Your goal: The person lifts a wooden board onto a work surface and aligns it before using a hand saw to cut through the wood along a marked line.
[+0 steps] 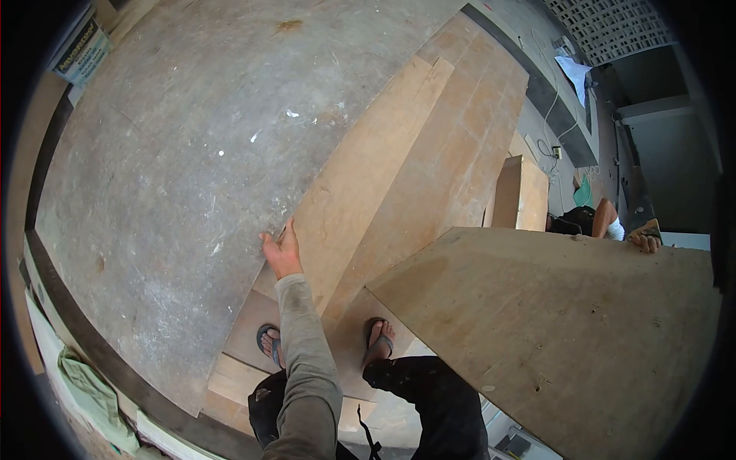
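Note:
My left hand (283, 251), at the end of a grey-green sleeve, is at the edge of a large grey sheet (192, 169) spotted with white marks. Its fingers bend over that edge, with the thumb pointing up. Under and beside the sheet lie light brown wooden boards (376, 161). On the right a big brown plywood panel (560, 330) is tilted up close to my leg. Another person's hand (646, 242) grips the panel's upper edge from the far side. My right hand does not show.
My sandalled feet (379, 337) stand on boards between the sheet and the panel. A wooden box (521, 192) is behind the panel. White cables (548, 115) hang farther back. Green cloth (92, 391) lies at lower left, and a labelled container (80, 50) stands at upper left.

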`<state>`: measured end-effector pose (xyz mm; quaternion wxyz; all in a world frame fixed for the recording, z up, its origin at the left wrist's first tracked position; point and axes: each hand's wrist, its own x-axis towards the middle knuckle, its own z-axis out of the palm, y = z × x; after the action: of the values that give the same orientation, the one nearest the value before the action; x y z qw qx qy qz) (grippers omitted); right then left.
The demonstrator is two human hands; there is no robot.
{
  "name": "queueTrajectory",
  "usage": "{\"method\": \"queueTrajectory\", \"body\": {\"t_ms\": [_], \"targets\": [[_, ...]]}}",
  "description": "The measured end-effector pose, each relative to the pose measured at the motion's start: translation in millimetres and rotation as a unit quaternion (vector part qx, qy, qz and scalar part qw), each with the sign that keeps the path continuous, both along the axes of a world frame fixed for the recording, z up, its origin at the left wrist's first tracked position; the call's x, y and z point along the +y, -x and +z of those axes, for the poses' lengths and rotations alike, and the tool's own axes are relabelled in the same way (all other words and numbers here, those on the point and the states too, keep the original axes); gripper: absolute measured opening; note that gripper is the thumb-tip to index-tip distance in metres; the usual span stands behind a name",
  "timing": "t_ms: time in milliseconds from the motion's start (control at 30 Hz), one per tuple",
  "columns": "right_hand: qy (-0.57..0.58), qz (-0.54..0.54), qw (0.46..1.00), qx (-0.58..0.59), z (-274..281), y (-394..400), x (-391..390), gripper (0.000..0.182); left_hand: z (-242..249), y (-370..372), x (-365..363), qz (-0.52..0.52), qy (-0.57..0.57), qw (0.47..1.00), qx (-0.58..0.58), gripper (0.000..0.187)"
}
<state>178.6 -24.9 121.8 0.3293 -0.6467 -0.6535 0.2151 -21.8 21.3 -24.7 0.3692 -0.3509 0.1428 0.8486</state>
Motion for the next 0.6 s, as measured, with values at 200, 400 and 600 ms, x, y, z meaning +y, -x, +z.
{"method": "queueTrajectory", "body": {"t_ms": [200, 400, 600], "targets": [[-0.011, 0.070, 0.997, -0.003, -15, 25, 34, 0.061, -1, -8, -5, 0.044, 0.011, 0.995, -0.090, 0.051], [-0.015, 0.187, 0.979, 0.083, 4, 141, 39, 0.060, 11, -20, 6, 0.075, 0.026, 0.997, 0.010, 0.049], [0.200, 0.147, 0.962, 0.111, -8, 152, 27, 0.062, 4, -19, -12, 0.029, 0.090, 0.995, -0.036, 0.057]]}}
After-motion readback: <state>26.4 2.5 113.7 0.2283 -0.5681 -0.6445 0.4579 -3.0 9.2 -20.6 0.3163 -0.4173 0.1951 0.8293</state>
